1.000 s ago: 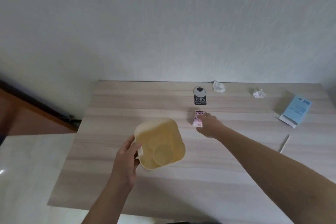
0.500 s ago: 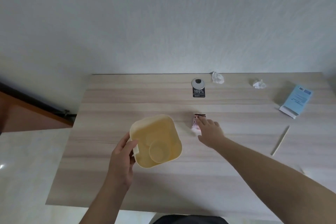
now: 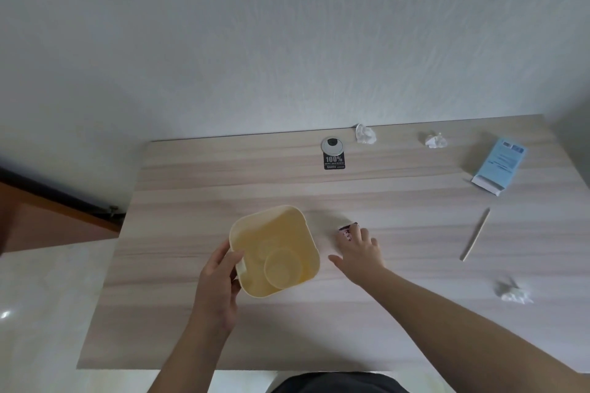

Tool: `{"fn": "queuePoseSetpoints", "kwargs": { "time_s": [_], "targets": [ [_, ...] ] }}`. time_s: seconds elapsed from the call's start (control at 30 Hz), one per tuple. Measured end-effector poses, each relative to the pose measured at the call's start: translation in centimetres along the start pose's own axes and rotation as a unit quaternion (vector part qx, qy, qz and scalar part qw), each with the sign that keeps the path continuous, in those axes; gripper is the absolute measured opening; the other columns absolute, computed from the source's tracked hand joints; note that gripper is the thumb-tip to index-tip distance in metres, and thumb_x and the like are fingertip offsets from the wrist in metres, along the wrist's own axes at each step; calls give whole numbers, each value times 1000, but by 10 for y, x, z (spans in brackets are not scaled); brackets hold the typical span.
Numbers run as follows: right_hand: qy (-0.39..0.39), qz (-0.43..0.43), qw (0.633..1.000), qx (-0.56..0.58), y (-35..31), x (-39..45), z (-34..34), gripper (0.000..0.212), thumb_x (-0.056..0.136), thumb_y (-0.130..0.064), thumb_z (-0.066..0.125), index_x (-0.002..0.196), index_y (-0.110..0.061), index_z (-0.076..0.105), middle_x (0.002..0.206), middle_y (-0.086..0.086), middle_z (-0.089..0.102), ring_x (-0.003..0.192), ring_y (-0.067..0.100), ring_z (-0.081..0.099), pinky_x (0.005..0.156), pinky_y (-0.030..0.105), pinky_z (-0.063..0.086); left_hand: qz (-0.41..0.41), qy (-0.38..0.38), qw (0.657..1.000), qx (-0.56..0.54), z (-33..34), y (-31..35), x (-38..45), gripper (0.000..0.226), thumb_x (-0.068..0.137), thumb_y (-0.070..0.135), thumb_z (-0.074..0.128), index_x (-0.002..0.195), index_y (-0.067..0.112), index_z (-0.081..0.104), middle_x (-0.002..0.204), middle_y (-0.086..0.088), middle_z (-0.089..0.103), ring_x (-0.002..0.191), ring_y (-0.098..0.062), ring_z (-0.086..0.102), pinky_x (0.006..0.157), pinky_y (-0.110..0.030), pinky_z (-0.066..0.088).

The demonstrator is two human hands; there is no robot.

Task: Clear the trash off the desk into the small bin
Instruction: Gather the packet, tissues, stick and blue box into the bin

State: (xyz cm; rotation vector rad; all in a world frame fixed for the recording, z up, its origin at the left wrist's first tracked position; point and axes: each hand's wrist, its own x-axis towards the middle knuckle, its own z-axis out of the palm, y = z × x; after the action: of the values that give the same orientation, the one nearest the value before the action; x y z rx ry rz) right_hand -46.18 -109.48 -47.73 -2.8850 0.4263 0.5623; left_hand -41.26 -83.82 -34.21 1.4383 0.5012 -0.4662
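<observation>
A small pale-yellow bin [image 3: 274, 249] stands on the wooden desk [image 3: 223, 188], and my left hand [image 3: 220, 277] grips its near-left rim. Just right of the bin lies a small pink wrapper [image 3: 346, 231]. My right hand [image 3: 362, 250] rests flat on the wrapper's near end, fingers spread, pressing it to the desk. Crumpled white tissues lie at the back centre [image 3: 365, 134], the back right [image 3: 434, 140] and the near right [image 3: 514, 292]. A thin wooden stick [image 3: 474, 234] lies to the right.
A light-blue packet [image 3: 498, 171] lies at the far right. A round cable grommet [image 3: 332, 144] with a black label [image 3: 334, 161] sits near the back edge. The wall runs right behind the desk. The desk's left edge drops to pale floor.
My right hand has slid the pink wrapper toward me and nearer the bin. My left hand has kept hold of the bin. The camera has tilted, showing more of the desk's right side.
</observation>
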Motion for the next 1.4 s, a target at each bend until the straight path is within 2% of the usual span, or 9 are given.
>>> {"fn": "queuePoseSetpoints", "kwargs": {
  "time_s": [0.17, 0.33, 0.43, 0.6, 0.77, 0.9, 1.1, 1.23, 1.4],
  "targets": [
    [33, 9, 999, -12, 35, -20, 10, 37, 91, -17, 52, 128, -22, 48, 127, 9, 43, 108, 31, 45, 87, 39, 44, 14, -12, 1000, 14, 2, -5, -11, 33, 91, 10, 58, 123, 12, 69, 77, 3, 71, 61, -10, 63, 52, -24, 49],
    [20, 53, 998, 21, 71, -43, 9, 30, 90, -18, 53, 120, -19, 49, 120, 5, 48, 104, 30, 49, 83, 38, 46, 12, -22, 999, 23, 12, -16, -18, 35, 92, 9, 57, 125, 12, 67, 81, 1, 72, 61, -10, 65, 50, -23, 50],
    [7, 91, 987, 132, 90, -59, 4, 37, 81, -12, 57, 116, -16, 46, 117, 7, 47, 99, 30, 51, 73, 35, 43, 4, -35, 999, 29, 27, -27, -26, 34, 92, 11, 58, 125, 13, 67, 85, -1, 72, 62, -12, 66, 52, -25, 51],
    [81, 166, 886, 426, 105, -94, -28, 24, 83, -34, 66, 98, -22, 51, 102, -2, 54, 74, 17, 66, 58, 29, 51, -4, -48, 998, 40, 58, -45, -40, 31, 93, 13, 58, 123, 14, 68, 83, -1, 75, 62, -12, 68, 53, -29, 52],
    [229, 68, 813, 531, 96, -135, -99, 25, 80, -52, 68, 89, -38, 50, 97, -16, 62, 84, -4, 61, 59, 13, 51, -13, -79, 996, 42, 97, -54, -57, 33, 92, 14, 64, 124, 19, 68, 105, -12, 74, 70, -17, 70, 53, -26, 53],
    [255, -66, 838, 478, 80, -158, -138, 27, 80, -38, 73, 99, -31, 54, 104, -11, 59, 93, 1, 60, 75, 15, 49, -8, -104, 994, 43, 127, -51, -74, 33, 89, 12, 66, 121, 19, 70, 91, -5, 77, 69, -14, 72, 54, -24, 54],
    [254, -190, 871, 376, 66, -167, -147, 26, 82, -25, 75, 102, -11, 66, 107, -2, 60, 89, 12, 61, 76, 20, 50, 13, -152, 987, 52, 149, -47, -94, 31, 90, 9, 63, 119, 16, 72, 83, -5, 74, 65, -12, 68, 51, -21, 49],
    [236, -188, 867, 397, 67, -166, -142, 17, 85, -16, 70, 101, -12, 68, 111, -4, 62, 97, 3, 57, 82, 9, 43, 11, -156, 986, 52, 145, -45, -99, 34, 87, 13, 66, 120, 16, 71, 83, -3, 75, 67, -12, 68, 53, -22, 49],
    [195, -161, 896, 365, 66, -161, -141, 25, 90, -13, 61, 114, -18, 66, 125, -9, 60, 102, -12, 48, 84, 0, 35, -2, -160, 985, 59, 129, -46, -90, 35, 92, 15, 62, 127, 19, 68, 105, -14, 74, 83, -19, 67, 63, -28, 50]
  ]
}}
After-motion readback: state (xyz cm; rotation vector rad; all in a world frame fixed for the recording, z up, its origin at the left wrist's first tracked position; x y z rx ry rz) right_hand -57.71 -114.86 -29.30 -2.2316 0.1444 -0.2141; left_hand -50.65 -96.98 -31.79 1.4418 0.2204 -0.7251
